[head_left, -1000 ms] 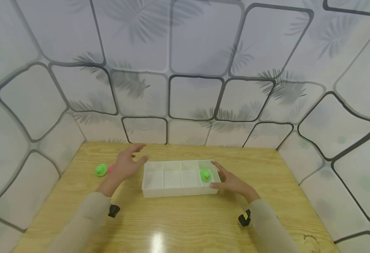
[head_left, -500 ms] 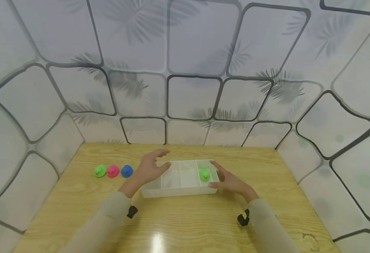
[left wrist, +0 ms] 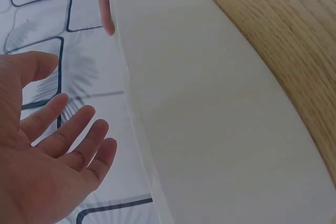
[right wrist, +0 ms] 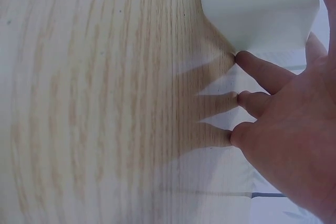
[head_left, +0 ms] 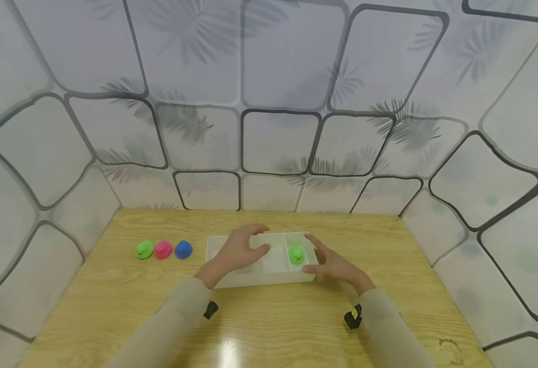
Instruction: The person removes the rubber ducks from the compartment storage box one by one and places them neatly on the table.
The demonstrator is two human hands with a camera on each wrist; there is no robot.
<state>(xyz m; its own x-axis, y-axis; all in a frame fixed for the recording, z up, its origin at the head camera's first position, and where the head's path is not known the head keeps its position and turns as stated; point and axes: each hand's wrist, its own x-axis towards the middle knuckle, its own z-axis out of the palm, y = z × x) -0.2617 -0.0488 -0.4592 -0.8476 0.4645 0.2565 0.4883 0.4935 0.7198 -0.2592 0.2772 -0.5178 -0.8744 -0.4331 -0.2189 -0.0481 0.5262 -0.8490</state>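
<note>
A white divided box (head_left: 264,279) lies lengthwise on the table, with a green rubber duck (head_left: 297,254) in its rightmost compartment. My left hand (head_left: 238,251) is over the box's left half, fingers loosely bent and thumb apart. Nothing is in it, as the left wrist view shows of the hand (left wrist: 58,150) beside the box's front wall (left wrist: 205,98). My right hand (head_left: 335,265) holds the box's right end between thumb and index finger. In the right wrist view, the other fingers (right wrist: 257,103) of that hand touch the tabletop beside the box corner (right wrist: 257,14).
Left of the box, a green duck (head_left: 144,249), a pink duck (head_left: 162,250) and a blue duck (head_left: 183,249) stand in a row on the wooden table (head_left: 269,327). A patterned backdrop (head_left: 278,143) rises behind the table and at both sides.
My left hand has moved right, from beside the ducks to over the box, uncovering the pink and blue ducks. My right hand has stayed at the box's right end.
</note>
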